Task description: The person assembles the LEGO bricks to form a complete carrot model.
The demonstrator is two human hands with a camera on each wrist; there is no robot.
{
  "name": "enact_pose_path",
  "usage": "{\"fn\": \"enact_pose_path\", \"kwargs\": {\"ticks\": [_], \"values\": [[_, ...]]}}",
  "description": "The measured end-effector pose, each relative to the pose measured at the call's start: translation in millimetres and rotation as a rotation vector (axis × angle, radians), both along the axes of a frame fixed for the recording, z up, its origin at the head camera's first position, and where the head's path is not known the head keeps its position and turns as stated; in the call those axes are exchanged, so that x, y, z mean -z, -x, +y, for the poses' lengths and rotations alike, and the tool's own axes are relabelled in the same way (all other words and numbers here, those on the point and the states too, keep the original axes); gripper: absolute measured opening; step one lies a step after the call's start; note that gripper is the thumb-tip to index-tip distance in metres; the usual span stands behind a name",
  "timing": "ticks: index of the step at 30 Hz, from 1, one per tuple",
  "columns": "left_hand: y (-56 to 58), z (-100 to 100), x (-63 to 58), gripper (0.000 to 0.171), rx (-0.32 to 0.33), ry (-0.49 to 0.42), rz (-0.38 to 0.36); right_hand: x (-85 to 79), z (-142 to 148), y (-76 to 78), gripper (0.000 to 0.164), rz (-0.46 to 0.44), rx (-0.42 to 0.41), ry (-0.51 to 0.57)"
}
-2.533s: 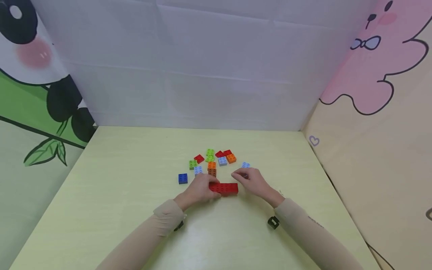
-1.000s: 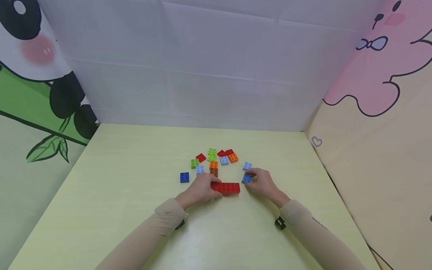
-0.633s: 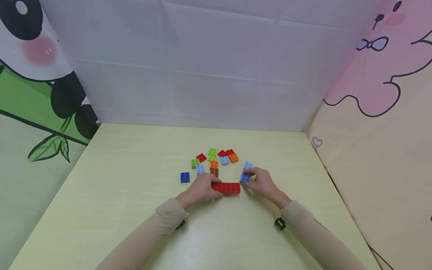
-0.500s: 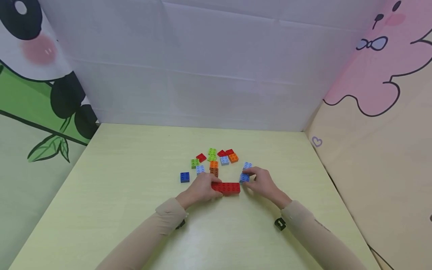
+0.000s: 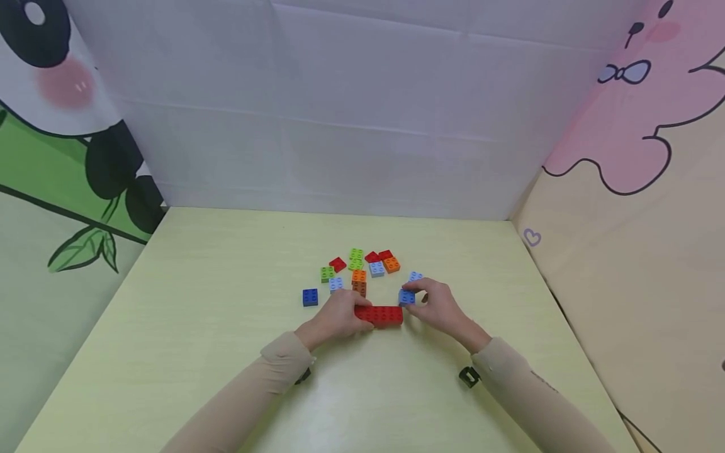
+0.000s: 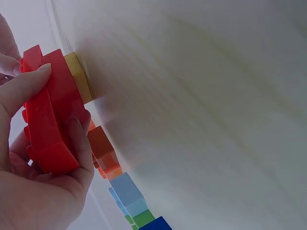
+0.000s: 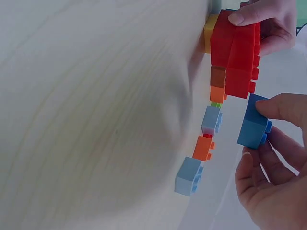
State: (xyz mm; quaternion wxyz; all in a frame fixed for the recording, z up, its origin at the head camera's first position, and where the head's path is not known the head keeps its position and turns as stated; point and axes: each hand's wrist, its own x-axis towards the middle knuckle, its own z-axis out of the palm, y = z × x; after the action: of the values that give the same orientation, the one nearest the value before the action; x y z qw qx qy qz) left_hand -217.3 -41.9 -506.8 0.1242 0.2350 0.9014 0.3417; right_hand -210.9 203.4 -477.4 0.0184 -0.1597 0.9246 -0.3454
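Observation:
My left hand [image 5: 340, 313] grips the left end of stacked red building bricks [image 5: 382, 316]. In the left wrist view, the stack has two red layers, slightly offset, with a yellow brick [image 6: 79, 76] beneath. Thumb and fingers of my right hand [image 5: 442, 308] pinch a blue brick [image 5: 406, 297], held off the table just past the stack's right end. Its studs point upward, and in the right wrist view the blue brick [image 7: 254, 122] lies close to the red stack's end; whether they touch I cannot tell.
Behind the stack lie orange bricks [image 5: 359, 283], light blue bricks [image 5: 377, 269], green bricks [image 5: 355, 259] and small red pieces [image 5: 337, 264]. A dark blue brick [image 5: 309, 297] sits to the left. Another light blue brick [image 5: 416, 276] lies behind my right hand. A pale wall closes the table's back.
My right hand has taken hold of the blue brick and carried it a little leftward, toward the red stack. My left hand keeps its grip on the stack, nearly still.

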Motion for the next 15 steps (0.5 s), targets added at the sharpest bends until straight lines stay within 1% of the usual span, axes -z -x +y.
{"fn": "enact_pose_path", "kwargs": {"ticks": [4,7,11,15], "values": [[-0.1,-0.1,0.0,0.042,0.003,-0.002,0.003,-1.9,-0.6,-2.2,0.035,0.008,-0.021,0.017],[0.1,-0.3,-0.4,0.041,0.006,-0.003,0.000,-2.0,-1.4,-3.0,0.034,-0.007,-0.055,0.037],[0.7,-0.5,-0.6,0.041,0.006,0.000,-0.009,-2.1,-3.2,-4.4,0.035,-0.022,-0.103,0.036],[1.3,-0.7,-0.4,0.041,0.008,0.002,-0.012,-2.8,-4.8,-6.3,0.035,-0.022,-0.111,0.022]]}}
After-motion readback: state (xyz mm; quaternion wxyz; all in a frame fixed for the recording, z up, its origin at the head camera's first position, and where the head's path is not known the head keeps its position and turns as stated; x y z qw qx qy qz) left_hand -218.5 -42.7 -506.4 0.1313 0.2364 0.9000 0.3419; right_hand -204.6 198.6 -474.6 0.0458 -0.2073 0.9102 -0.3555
